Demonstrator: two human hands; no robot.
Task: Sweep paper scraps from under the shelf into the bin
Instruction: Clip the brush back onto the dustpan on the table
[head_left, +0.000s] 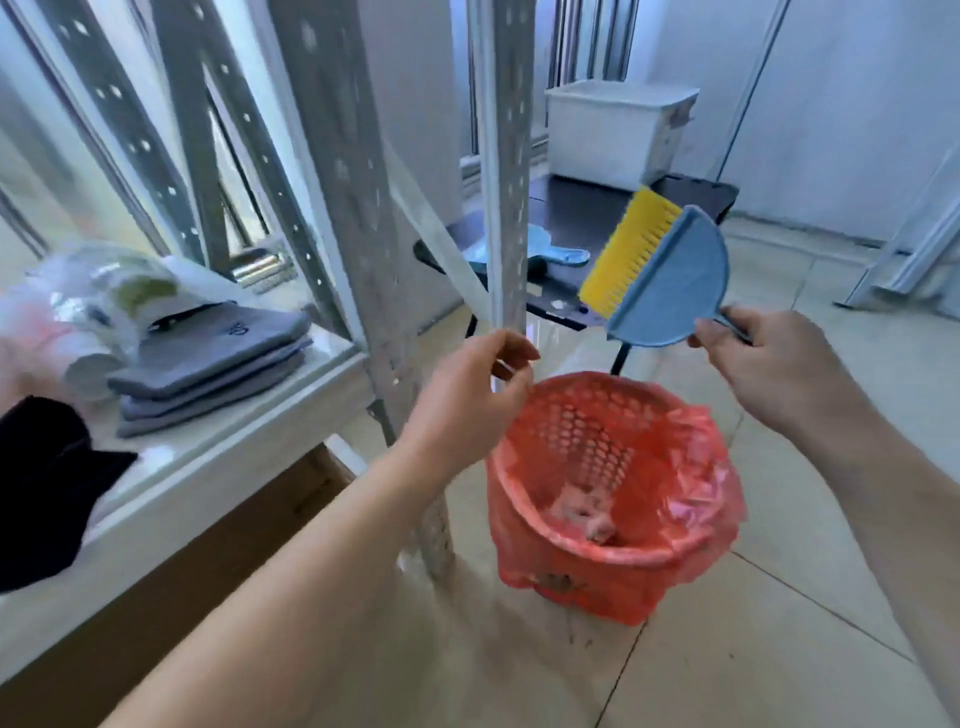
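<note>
A red perforated bin (566, 525) with a red plastic liner stands on the tiled floor beside the metal shelf post (374, 244). Crumpled paper scraps (587, 512) lie at its bottom. My right hand (774, 364) grips the handle of a blue hand brush (670, 291) with yellow bristles, held tilted above the bin's far rim. My left hand (467, 384) hovers over the bin's left rim next to the post, fingers loosely curled with nothing visible in them. The floor under the shelf is hidden from view.
The white shelf board (218, 457) carries folded grey cloths (208, 358), plastic bags and a black cloth (47, 488). Brown cardboard (171, 587) sits below it. A blue dustpan (550, 254) lies on a low black table (576, 213), with a white box (613, 135) behind.
</note>
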